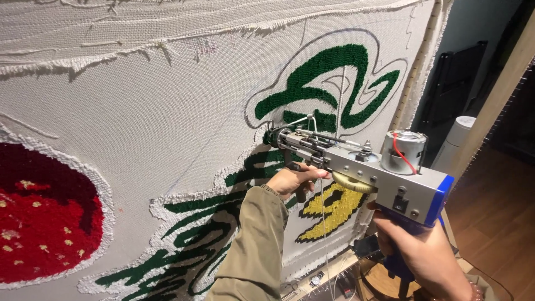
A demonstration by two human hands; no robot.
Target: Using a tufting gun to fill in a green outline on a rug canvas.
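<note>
**Tufting gun pressed to the cloth, both hands on it**

The tufting gun [356, 167] sits between the two hands, its grey metal body running from lower right up to the left, where its needle end meets the stretched backing cloth [139, 111] just below the dark green tufted shape [329, 83]. The left hand [292, 181] is under the front part of the gun, fingers clenched around the dark front handle, with the olive sleeve [253, 245] running down to the bottom edge. The right hand [421, 251] is behind and below the body, its grip closed on the blue rear handle [398, 267], most of which the fingers cover. A silver motor [402, 151] with a red wire stands on top of the gun's rear end. A thin strand of yarn [341, 95] runs down the cloth to the gun.

On the cloth, a yellow tufted patch [329, 209] lies just behind the gun and a red tufted area [44, 223] is cut off at the left edge. The needle tip itself is hard to make out against the tufting. Small items at the foot of the frame are too dim to identify.
</note>
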